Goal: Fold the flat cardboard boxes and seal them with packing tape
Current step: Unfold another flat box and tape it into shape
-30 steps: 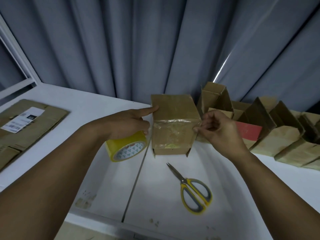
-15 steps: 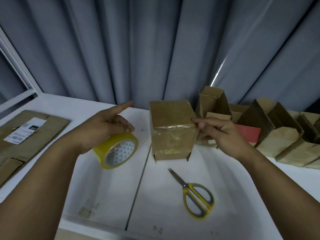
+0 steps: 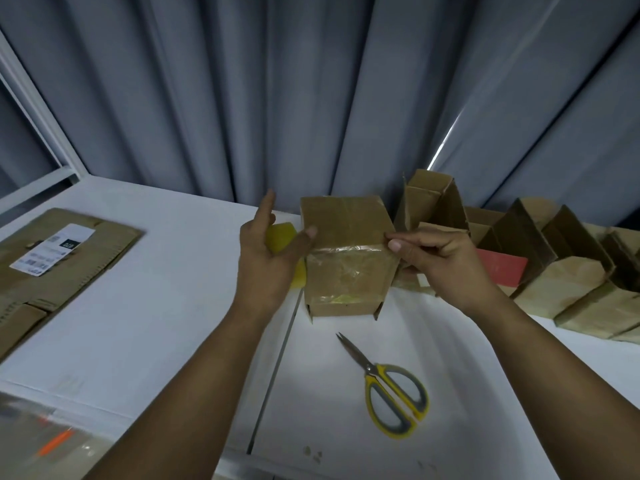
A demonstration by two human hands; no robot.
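The cardboard box (image 3: 346, 271) stands on the white bench (image 3: 173, 323). The right hand (image 3: 440, 261) has its grip pinched on the box's right edge. The left hand (image 3: 266, 268) touches the left edge with its thumb. I cannot tell if its grip holds the yellow tape roll (image 3: 280, 237) behind it.

Scissors (image 3: 391, 389) before box (image 3: 346, 258), on table (image 3: 156, 327)

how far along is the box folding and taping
Done: a row of folded brown cardboard boxes stands at right. In hand: the left hand touches and the right hand pinches a small taped brown box. Left: the flat labelled cardboard sheet at far left lies unfolded.
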